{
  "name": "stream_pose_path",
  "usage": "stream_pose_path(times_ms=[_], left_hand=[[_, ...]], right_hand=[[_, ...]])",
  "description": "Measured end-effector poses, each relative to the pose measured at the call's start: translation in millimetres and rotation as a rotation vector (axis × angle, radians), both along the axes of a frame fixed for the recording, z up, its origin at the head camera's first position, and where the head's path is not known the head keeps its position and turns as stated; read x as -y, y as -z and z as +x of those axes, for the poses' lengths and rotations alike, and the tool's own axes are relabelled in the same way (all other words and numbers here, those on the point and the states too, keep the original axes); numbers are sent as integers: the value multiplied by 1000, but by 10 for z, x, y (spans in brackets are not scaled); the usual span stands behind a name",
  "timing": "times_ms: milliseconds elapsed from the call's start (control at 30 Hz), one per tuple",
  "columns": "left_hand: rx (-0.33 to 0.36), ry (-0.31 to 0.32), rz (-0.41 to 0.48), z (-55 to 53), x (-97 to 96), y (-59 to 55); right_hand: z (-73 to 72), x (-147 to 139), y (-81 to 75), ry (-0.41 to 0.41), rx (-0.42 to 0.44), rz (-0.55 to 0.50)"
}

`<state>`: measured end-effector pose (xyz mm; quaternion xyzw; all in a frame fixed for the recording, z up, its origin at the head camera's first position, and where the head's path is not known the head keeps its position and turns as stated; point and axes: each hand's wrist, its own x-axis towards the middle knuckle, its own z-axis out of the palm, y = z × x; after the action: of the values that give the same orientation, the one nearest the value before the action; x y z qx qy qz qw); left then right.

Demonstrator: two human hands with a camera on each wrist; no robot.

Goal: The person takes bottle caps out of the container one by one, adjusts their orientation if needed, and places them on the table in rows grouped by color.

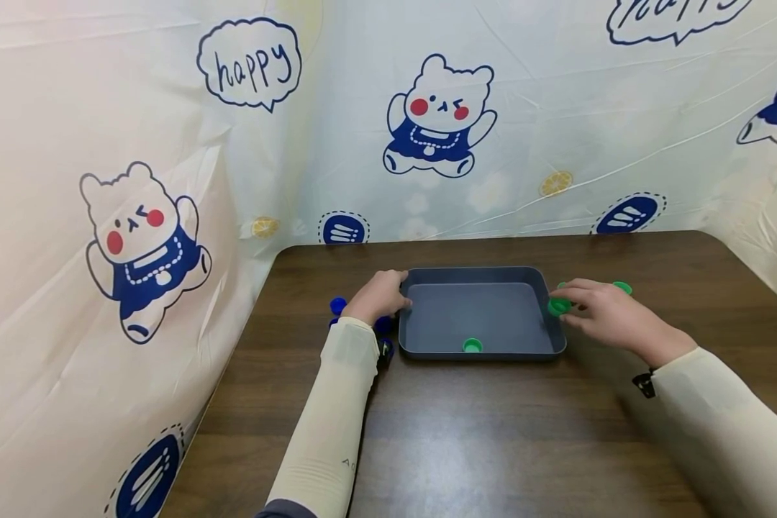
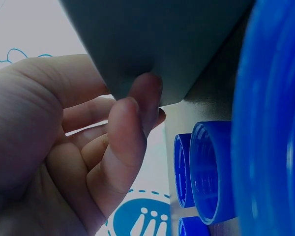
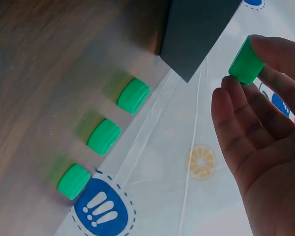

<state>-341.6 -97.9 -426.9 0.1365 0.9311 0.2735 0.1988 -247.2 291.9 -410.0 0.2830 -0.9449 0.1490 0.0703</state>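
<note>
A dark grey rectangular tray (image 1: 469,306) lies on the table, with one green bottle cap (image 1: 473,346) inside by its front wall. My left hand (image 1: 377,296) holds the tray's left edge; in the left wrist view its curled fingertips (image 2: 146,91) press the outer wall. My right hand (image 1: 605,313) pinches another green bottle cap (image 3: 247,63) between thumb and fingers, beside the tray's right rim. Beneath and beyond that hand, more green caps (image 3: 104,137) stand on the table, partly hidden in the head view. Blue bottle caps (image 1: 338,306) sit around my left hand.
The brown wooden table (image 1: 466,432) has a printed curtain (image 1: 544,108) behind it and along its sides. Close to the left wrist camera, a large blue cap (image 2: 273,123) fills the right of that view, with smaller blue caps (image 2: 211,172) past it.
</note>
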Motion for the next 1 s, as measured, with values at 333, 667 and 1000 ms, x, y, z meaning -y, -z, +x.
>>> stream_pose_path(times_ms=[333,667,1000], left_hand=[[-1,-3,2,5,-4,5],[-6,-2,6,18,-12,-6],[6,0,-6,8,-10,-9]], right_hand=[[5,-96,50,31,14,-40],[-3,-204,97,81,89,-63],[-37,-283,180,98,119,-63]])
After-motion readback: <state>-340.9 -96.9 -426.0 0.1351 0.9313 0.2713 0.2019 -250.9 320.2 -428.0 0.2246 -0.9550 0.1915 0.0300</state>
